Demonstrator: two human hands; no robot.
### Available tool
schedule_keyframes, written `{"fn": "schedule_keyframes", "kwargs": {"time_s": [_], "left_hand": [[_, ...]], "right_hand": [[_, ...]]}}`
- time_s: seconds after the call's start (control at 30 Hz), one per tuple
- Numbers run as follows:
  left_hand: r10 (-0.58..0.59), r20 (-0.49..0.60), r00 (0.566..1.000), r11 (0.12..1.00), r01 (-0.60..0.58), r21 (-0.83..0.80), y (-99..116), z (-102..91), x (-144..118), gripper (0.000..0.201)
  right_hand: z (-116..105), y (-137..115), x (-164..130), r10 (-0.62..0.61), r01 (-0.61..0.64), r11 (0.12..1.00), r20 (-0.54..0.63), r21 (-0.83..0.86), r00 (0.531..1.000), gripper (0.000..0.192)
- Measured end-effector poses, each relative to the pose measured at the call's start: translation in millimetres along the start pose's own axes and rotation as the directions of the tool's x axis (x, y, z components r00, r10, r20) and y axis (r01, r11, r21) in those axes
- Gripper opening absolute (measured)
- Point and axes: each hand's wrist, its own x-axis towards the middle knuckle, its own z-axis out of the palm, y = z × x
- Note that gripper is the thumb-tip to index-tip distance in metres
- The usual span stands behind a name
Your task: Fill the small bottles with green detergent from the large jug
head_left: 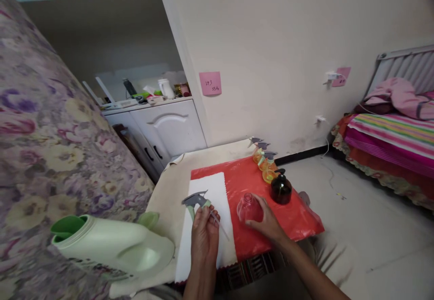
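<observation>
My left hand (pixel 204 236) holds a grey and green trigger sprayer head (pixel 196 199) with its clear dip tube (pixel 219 224) hanging out, above a white cloth (pixel 217 187). My right hand (pixel 267 221) grips a small pink-red transparent bottle (pixel 248 207) standing uncapped on the red plastic sheet (pixel 294 218). Just right of it stands a dark brown pump bottle (pixel 280 188). Behind that, three orange spray bottles (pixel 265 162) with grey triggers stand in a row toward the wall.
A large pale green jug (pixel 111 245) lies on its side at the near left, beside a floral-covered surface (pixel 47 146). White cabinets (pixel 169 128) stand behind the small table (pixel 169 187). A bed with striped bedding (pixel 389 141) is at the right. Grey floor (pixel 356 227) lies between.
</observation>
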Motion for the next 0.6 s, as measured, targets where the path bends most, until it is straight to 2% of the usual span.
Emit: {"fn": "schedule_keyframes", "kwargs": {"time_s": [0.13, 0.33, 0.5, 0.6], "left_hand": [[-0.018, -0.028, 0.999, 1.0, 0.018, 0.011, -13, -13.0, 11, 0.023], [-0.014, -0.053, 0.999, 0.997, 0.018, 0.081, -21, -28.0, 22, 0.026], [-0.023, -0.087, 0.996, 0.984, 0.037, 0.172, -22, -36.2, 26, 0.031], [-0.022, -0.1, 0.995, 0.974, 0.044, 0.224, -22, -41.0, 27, 0.036]], "right_hand": [[15, 7, 14, 0.022, -0.021, 0.999, 0.04, -0.03, 0.999, 0.08], [27, 23, 14, 0.053, -0.05, 0.998, 0.071, -0.04, 0.996, 0.082], [30, 27, 8, 0.071, -0.067, 0.996, 0.073, -0.056, 0.995, 0.092], [25, 24, 1, 0.07, -0.068, 0.996, 0.032, -0.055, 0.997, 0.093]]}}
